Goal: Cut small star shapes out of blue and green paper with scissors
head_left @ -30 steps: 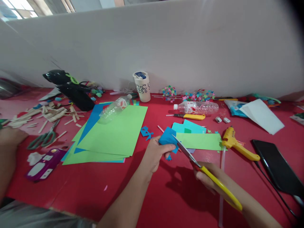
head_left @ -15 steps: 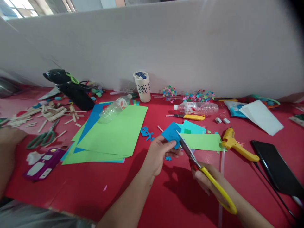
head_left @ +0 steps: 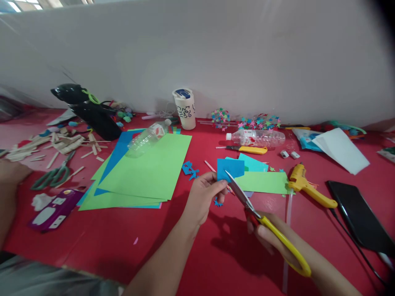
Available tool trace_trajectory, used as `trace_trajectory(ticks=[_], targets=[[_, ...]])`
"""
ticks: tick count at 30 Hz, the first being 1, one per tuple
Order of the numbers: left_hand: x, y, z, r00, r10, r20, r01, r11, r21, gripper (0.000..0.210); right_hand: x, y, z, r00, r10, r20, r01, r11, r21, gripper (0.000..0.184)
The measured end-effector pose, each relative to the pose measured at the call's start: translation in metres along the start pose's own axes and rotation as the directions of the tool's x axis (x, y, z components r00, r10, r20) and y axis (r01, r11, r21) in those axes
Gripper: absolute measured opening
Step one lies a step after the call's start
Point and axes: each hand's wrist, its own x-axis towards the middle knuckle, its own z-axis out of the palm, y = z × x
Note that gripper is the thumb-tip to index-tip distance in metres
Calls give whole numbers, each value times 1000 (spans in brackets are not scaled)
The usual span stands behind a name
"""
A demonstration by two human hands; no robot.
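My left hand (head_left: pixel 205 195) pinches a small blue piece of paper (head_left: pixel 233 166) by its lower left corner, above the red table (head_left: pixel 173 250). My right hand (head_left: pixel 265 234) grips scissors (head_left: pixel 242 197) with yellow and red handles. Their blades look nearly closed, with the tips over the front of the blue paper; I cannot tell whether they touch it. Behind the blue paper lies a light green strip (head_left: pixel 265 182) along with turquoise sheets (head_left: pixel 251 162). Blue star cutouts (head_left: pixel 218 202) and a blue scrap (head_left: pixel 189 169) rest close to my left hand.
Green and blue sheets (head_left: pixel 148 168) lie stacked on the left beneath a plastic bottle (head_left: pixel 148 137). A yellow glue gun (head_left: pixel 308 187), a phone (head_left: pixel 359 213) and a utility knife (head_left: pixel 251 150) lie to the right. At far left are another person's arm (head_left: pixel 9 185) and green-handled scissors (head_left: pixel 54 176).
My left hand has turned the blue paper more upright and level. The scissor tips have shifted slightly left, and the view has moved a little.
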Motion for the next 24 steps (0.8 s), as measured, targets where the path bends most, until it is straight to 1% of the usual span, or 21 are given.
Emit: trace_trajectory(ticks=[4,10,17,21,24], targets=[[-1,0,0,1000,10,-8,-10,1000,11,10,-2,-3,-1,1000,-19,14,19,1000,-10,46],[0,-2,-1,1000,8,-2,-8,1000,11,10,-3,-3,-3,1000,1,27,0,1000,-20,48],[2,-2,-1,1000,-2,8,2,1000,28,12,-2,-1,-2,1000,17,1,-17,1000,-6,50],[2,-3,-2,1000,10,2,-10,999,48,12,-3,-2,-1,999,32,-17,-32,999,1,49],[3,-4,-5,1000,24,17,-25,996,80,12,-3,-1,0,998,49,-26,-48,999,14,49]])
